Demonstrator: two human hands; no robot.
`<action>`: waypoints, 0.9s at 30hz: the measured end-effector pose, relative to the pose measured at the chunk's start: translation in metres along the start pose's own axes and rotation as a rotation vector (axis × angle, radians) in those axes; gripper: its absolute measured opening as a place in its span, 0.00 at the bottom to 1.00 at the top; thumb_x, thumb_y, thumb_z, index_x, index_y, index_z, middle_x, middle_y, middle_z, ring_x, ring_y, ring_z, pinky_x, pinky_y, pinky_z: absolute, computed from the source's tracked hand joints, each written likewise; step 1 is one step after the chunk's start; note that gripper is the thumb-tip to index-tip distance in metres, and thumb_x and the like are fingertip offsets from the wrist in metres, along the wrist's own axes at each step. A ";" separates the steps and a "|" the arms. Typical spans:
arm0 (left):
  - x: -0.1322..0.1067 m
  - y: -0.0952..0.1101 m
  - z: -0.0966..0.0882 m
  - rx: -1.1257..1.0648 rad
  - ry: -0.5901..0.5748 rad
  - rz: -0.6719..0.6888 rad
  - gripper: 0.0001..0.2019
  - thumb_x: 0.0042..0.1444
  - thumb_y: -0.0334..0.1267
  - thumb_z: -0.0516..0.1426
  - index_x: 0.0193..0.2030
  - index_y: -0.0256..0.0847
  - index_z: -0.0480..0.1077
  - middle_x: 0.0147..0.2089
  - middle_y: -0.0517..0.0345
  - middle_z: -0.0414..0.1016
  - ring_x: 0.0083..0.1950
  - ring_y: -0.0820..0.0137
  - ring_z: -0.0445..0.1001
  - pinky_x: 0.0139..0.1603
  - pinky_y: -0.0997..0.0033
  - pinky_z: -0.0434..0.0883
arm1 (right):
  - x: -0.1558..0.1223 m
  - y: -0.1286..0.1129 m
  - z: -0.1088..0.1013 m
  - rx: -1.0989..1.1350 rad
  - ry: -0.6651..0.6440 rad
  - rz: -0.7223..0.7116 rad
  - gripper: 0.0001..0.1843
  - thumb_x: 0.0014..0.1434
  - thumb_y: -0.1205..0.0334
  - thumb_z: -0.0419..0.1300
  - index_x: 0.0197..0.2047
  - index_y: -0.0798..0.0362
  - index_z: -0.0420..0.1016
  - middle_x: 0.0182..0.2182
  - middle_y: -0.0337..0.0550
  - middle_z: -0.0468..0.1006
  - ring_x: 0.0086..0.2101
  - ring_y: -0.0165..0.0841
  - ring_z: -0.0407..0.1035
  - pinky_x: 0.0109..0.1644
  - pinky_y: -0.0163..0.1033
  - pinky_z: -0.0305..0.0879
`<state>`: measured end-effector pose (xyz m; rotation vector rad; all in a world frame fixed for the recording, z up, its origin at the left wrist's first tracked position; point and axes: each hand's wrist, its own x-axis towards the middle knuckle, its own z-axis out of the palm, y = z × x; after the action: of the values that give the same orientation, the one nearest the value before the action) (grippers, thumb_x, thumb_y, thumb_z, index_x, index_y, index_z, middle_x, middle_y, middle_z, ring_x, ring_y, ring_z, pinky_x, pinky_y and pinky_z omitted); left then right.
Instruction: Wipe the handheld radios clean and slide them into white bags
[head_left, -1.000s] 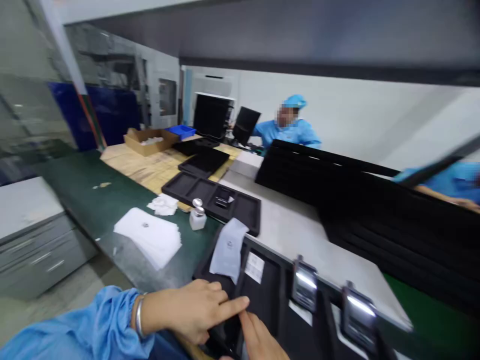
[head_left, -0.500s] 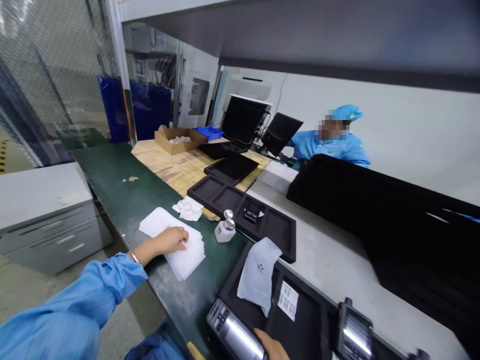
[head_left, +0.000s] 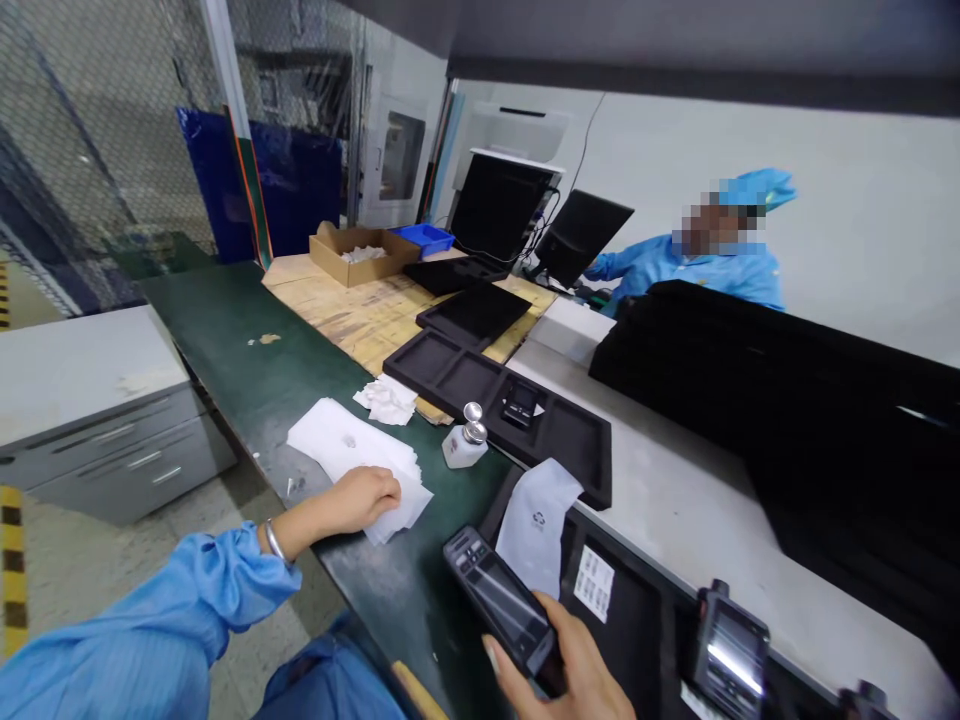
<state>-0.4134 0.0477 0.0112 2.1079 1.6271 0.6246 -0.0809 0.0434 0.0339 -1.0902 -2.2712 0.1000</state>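
Note:
My left hand [head_left: 367, 497] rests at the near right part of a stack of white plastic bags [head_left: 330, 430], its fingers curled and pinching the top one. In my right hand [head_left: 577, 665] is a black handheld device [head_left: 502, 600] with a screen and buttons, tilted above the bench's near edge. Just past it, a loose white bag [head_left: 536, 520] with a recycling mark lies on a black tray [head_left: 630, 620]. A sheet of printed labels [head_left: 594, 583] sits in that tray. Another handheld device [head_left: 727, 650] stands to the right.
A white pump bottle [head_left: 463, 447] and crumpled white tissue [head_left: 386, 398] are beyond the bags. A black compartment tray [head_left: 577, 450] holds a small black device [head_left: 519, 402]. Further back are a cardboard box [head_left: 322, 262], monitors [head_left: 502, 210] and a co-worker in blue [head_left: 697, 270].
My right hand has come further into view, lifting the handheld device and turning its screen. My left hand has slid toward the near right part of the bag stack. The view has shifted slightly.

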 end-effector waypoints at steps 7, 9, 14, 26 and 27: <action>-0.005 0.019 0.011 0.008 0.070 0.026 0.11 0.65 0.36 0.50 0.34 0.40 0.71 0.34 0.55 0.72 0.37 0.67 0.71 0.41 0.70 0.66 | 0.021 -0.027 0.026 -0.150 0.061 0.076 0.32 0.63 0.36 0.49 0.51 0.58 0.69 0.34 0.50 0.78 0.31 0.41 0.76 0.28 0.40 0.69; -0.007 0.021 0.014 0.006 0.095 0.025 0.12 0.66 0.37 0.49 0.35 0.40 0.71 0.34 0.55 0.71 0.37 0.67 0.71 0.41 0.69 0.67 | 0.019 -0.029 0.033 -0.172 0.041 0.080 0.32 0.63 0.36 0.49 0.51 0.58 0.69 0.34 0.51 0.78 0.31 0.41 0.75 0.28 0.40 0.68; -0.014 0.025 0.024 -0.034 0.134 0.038 0.13 0.68 0.38 0.47 0.37 0.39 0.71 0.35 0.54 0.71 0.39 0.67 0.71 0.42 0.69 0.67 | 0.013 -0.029 0.038 -0.079 -0.048 0.013 0.29 0.63 0.39 0.51 0.52 0.57 0.67 0.38 0.52 0.78 0.34 0.41 0.75 0.32 0.40 0.71; -0.020 0.041 0.017 -0.125 0.114 0.180 0.11 0.68 0.36 0.48 0.38 0.40 0.70 0.34 0.55 0.70 0.37 0.69 0.70 0.40 0.71 0.67 | 0.016 -0.023 0.031 0.083 -0.146 -0.074 0.28 0.59 0.50 0.61 0.57 0.57 0.63 0.42 0.53 0.76 0.40 0.44 0.75 0.41 0.46 0.75; -0.020 0.043 0.017 -0.129 0.113 0.188 0.11 0.67 0.35 0.48 0.37 0.39 0.69 0.35 0.55 0.70 0.37 0.69 0.70 0.40 0.71 0.67 | 0.016 -0.022 0.030 0.096 -0.156 -0.091 0.28 0.58 0.51 0.61 0.57 0.57 0.63 0.43 0.54 0.76 0.41 0.44 0.74 0.42 0.46 0.75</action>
<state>-0.3744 0.0173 0.0197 2.1793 1.4136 0.8996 -0.1202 0.0457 0.0241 -0.9574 -2.4235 0.2625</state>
